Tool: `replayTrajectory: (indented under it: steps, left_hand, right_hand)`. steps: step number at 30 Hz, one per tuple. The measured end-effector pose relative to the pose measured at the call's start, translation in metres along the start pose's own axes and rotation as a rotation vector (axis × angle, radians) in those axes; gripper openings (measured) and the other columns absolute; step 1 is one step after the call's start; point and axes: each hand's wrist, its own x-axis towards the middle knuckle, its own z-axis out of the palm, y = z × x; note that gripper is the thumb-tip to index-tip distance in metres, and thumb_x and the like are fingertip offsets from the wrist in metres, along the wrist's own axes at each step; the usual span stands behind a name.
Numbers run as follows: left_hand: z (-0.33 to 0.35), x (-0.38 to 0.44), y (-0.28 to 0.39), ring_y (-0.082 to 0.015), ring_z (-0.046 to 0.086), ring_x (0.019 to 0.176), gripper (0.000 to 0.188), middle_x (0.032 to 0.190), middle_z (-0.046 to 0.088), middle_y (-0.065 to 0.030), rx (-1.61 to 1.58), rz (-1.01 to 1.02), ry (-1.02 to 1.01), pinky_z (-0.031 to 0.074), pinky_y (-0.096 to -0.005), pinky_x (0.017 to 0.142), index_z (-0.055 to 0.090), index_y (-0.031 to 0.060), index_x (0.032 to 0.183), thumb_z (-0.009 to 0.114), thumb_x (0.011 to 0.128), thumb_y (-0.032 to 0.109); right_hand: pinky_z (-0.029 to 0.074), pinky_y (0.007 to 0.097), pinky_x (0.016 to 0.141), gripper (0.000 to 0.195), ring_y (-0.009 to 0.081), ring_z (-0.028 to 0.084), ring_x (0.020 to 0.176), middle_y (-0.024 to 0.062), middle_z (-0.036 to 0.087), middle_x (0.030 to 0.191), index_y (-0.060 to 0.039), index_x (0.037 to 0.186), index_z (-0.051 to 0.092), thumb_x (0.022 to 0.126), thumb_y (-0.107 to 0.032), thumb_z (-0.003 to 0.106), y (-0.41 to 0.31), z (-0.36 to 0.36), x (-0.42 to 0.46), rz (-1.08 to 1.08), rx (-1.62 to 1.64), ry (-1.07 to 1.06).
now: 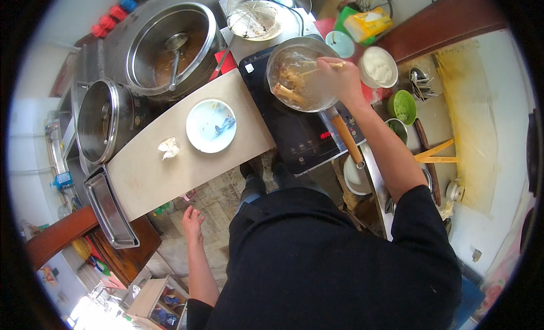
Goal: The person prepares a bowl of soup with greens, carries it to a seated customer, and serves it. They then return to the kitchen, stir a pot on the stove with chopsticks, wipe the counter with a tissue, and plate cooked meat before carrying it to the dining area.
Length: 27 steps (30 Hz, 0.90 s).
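Note:
My right hand [340, 81] is closed on a pair of chopsticks [312, 68] above a wooden-handled saucepan [293, 106]. Food pieces, one of them long and pale brown, lie in cloudy liquid in the pan. The pan sits on a black induction cooktop [293, 138] with a lit red display, its handle pointing towards my body. My left hand [193, 223] hangs over the floor with nothing in it, fingers loosely apart. On the counter left of the cooktop are a white plate with a blue pattern [211, 126] and a crumpled tissue [169, 148].
Two large steel pots [142, 85] [111, 130] with ladles stand at the left. Beyond the pan lies a wire strainer [255, 20]. A tub of white stuff [378, 67], a green bowl [402, 107] and wooden tongs [435, 153] are at the right. A steel tray [111, 211] lies at the counter's left end.

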Motion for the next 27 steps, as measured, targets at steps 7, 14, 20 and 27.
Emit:
replayTrajectory:
  steps: [7,14,20,27]
  left_hand:
    - [-0.007,0.003,-0.017,-0.0131,0.061,0.1,0.047,0.118,0.06,-0.0067,0.017,-0.012,-0.006,0.057,-0.0294,0.076,0.046,-0.0006,0.144,0.057,0.101,0.014]
    - [-0.01,0.001,-0.013,-0.0128,0.061,0.097,0.048,0.115,0.061,-0.0067,0.014,0.011,0.001,0.056,-0.0289,0.075,0.047,-0.0017,0.143,0.058,0.099,0.013]
    - [-0.014,0.004,-0.014,-0.014,0.061,0.099,0.049,0.118,0.06,-0.0079,0.042,-0.003,-0.019,0.057,-0.03,0.076,0.046,-0.0017,0.144,0.059,0.099,0.013]
    - [-0.013,0.005,-0.015,-0.0161,0.061,0.103,0.048,0.125,0.058,-0.0086,0.05,-0.017,-0.037,0.058,-0.0323,0.079,0.048,-0.0005,0.143,0.06,0.099,0.015]
  right_hand:
    - [0.051,0.0242,0.061,0.024,0.007,0.066,0.066,0.0071,0.072,0.071,0.0036,0.105,0.074,0.092,-0.015,0.066,0.015,0.011,-0.02,-0.057,0.223,-0.053]
    - [0.052,0.0258,0.061,0.023,0.0114,0.07,0.066,0.0091,0.073,0.073,0.0022,0.103,0.075,0.093,-0.016,0.066,0.025,0.013,-0.009,0.069,0.119,-0.023]
    - [0.053,0.0265,0.061,0.024,0.0114,0.07,0.065,0.0093,0.073,0.073,0.0023,0.1,0.076,0.092,-0.019,0.066,0.027,0.001,-0.006,0.061,0.048,0.012]
    - [0.052,0.0257,0.06,0.024,0.0105,0.068,0.064,0.0085,0.072,0.071,0.002,0.101,0.075,0.091,-0.019,0.068,0.034,0.008,-0.001,0.104,0.21,-0.014]
